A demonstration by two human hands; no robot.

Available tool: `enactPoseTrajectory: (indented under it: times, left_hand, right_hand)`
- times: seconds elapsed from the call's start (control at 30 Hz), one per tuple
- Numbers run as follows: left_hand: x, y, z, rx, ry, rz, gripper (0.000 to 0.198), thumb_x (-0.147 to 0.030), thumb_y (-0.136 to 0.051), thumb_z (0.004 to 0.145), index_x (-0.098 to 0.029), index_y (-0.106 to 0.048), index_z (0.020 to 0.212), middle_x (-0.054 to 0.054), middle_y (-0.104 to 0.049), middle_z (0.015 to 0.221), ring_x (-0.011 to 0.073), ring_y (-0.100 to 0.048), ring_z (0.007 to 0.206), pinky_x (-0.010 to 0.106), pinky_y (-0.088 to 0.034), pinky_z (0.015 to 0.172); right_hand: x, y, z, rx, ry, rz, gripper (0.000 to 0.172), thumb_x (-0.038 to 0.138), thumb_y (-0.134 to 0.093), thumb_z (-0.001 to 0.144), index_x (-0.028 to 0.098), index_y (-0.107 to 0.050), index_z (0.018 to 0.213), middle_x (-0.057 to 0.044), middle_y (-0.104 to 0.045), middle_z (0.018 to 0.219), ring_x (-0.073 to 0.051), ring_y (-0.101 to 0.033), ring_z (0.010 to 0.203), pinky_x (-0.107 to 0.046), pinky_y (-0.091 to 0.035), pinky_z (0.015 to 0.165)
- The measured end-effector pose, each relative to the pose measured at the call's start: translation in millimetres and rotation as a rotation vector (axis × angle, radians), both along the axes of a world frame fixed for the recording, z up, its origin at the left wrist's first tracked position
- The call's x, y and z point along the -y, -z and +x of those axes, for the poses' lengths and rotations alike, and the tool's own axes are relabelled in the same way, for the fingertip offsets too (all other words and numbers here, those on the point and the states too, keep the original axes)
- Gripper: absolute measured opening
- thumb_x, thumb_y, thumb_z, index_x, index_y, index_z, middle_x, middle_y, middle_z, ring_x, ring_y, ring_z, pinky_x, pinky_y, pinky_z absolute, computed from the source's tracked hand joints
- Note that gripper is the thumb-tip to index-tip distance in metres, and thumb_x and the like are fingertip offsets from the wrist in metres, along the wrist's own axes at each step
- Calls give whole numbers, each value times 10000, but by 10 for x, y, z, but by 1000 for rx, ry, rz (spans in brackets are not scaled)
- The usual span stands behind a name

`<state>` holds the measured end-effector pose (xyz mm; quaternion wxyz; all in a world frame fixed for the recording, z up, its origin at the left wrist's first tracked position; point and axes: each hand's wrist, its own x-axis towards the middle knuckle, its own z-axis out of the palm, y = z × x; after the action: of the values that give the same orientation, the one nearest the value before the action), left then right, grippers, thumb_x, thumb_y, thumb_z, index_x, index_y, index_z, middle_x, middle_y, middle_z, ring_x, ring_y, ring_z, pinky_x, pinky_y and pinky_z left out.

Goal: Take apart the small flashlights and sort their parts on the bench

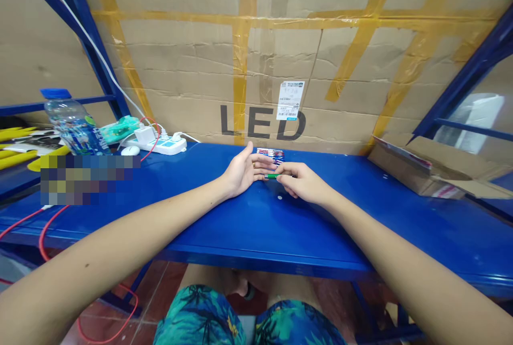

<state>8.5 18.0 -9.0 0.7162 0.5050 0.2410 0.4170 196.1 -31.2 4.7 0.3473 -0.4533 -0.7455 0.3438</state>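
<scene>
**Pinching a green stick, both grips on the counter**

Right grip (305,182): fingers curled shut in a pinch on a small green stick (273,176), knuckles up. The stick lies level, its free end at the left grip's fingertips; can't tell if it touches them.

Left grip (243,171): spread wide, palm facing the right grip, thumb up, holding nothing. Ring on one finger.

Both sit low over the blue counter (224,227).

Just beyond both grips' fingertips there's a small pile of red-white-blue pieces (270,153) on the counter, too small to identify.

Well left of the left grip: white power strip (166,145), white mouse (130,150), water bottle (74,126).

Well right of the right grip: open cardboard box (420,169).

Far side: cardboard sheet (192,67) marked LED.
</scene>
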Motion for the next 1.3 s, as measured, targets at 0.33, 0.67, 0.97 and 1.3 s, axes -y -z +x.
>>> enactPoseTrajectory:
  times: [0.33,0.67,0.97,1.3]
  left_hand:
    - [7,7,27,-70,-11,86,592,-680,-530,855,-111,-693,876,103,-681,845,196,-661,783,281,-486,676]
    - [66,-32,47,-435,-94,462,139,-231,-703,826,-122,-630,873,-6,-599,610,114,-593,545,237,-493,542]
    - [91,-113,42,-454,-179,400,119,-53,-568,874,-137,-518,806,25,-662,678,110,-627,522,261,-543,523]
    - [46,-48,30,-570,-115,497,208,-28,-445,849,-147,-572,964,-15,-611,699,90,-562,528,228,-470,521]
  right_hand:
    - [-45,31,42,-255,-21,-195,103,241,-541,815,196,-532,723,52,-442,513,-99,-424,416,-250,-344,411]
    - [-48,8,60,-372,-69,-420,187,295,-645,813,180,-521,734,44,-427,540,-79,-377,438,-228,-283,402]
    - [-84,-65,254,-328,-66,-471,222,190,-720,730,161,-579,899,-27,-615,690,-132,-556,601,-266,-435,541]
    - [-86,-65,249,-260,-11,-359,217,267,-753,693,159,-595,795,-3,-588,660,-108,-522,559,-272,-424,538]
